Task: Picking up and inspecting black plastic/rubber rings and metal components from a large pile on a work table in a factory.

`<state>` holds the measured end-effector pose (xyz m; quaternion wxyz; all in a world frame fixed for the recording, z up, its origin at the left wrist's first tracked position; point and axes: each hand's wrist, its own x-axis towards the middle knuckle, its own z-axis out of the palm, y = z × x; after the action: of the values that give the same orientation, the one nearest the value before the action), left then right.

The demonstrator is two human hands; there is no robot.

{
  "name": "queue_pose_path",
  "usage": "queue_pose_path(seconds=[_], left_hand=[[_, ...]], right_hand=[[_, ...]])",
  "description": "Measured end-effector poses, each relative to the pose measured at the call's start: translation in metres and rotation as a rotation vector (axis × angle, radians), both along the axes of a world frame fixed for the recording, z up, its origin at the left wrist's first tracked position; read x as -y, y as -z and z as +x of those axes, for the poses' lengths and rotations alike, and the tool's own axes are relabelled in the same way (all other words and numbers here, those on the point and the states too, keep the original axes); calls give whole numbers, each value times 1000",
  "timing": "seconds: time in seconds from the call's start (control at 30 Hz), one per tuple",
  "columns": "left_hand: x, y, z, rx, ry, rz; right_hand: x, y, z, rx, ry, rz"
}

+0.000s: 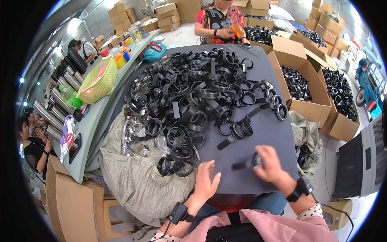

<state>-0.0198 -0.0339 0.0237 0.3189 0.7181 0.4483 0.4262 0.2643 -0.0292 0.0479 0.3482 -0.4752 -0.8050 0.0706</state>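
My right hand is closed on a black ring with a flat tab, held low over the near right part of the grey tabletop. The tab points left and is smeared by motion, and the fingers hide most of the ring. My left hand is at the near edge of the table, fingers apart and holding nothing. Just beyond it lies the near end of a large pile of black rings, many with flat tabs. Shiny metal bands are mixed in along the pile's left side.
A pale woven sack drapes over the table's left edge. Open cardboard boxes of black rings stand on the right. Across the table, another person handles something orange. A side table at left bears a yellow-green basket.
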Motion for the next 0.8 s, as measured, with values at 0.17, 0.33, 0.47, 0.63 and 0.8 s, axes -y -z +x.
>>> queue_pose_path(seconds=[0.17,0.33,0.47,0.63,0.8], left_hand=[[-46,-8,46,-172,-101,210],[-87,-1,69,-217,-118,189],[-65,-9,59,-141,-98,74],[-7,-11,16,-51,-169,-288],[13,-2,4,22,-190,-225]], right_hand=[[-43,22,80,18,383,-51],[-97,27,61,43,379,55],[-91,2,24,76,253,153],[-74,7,-10,245,-50,-57],[-93,18,-19,161,81,14]])
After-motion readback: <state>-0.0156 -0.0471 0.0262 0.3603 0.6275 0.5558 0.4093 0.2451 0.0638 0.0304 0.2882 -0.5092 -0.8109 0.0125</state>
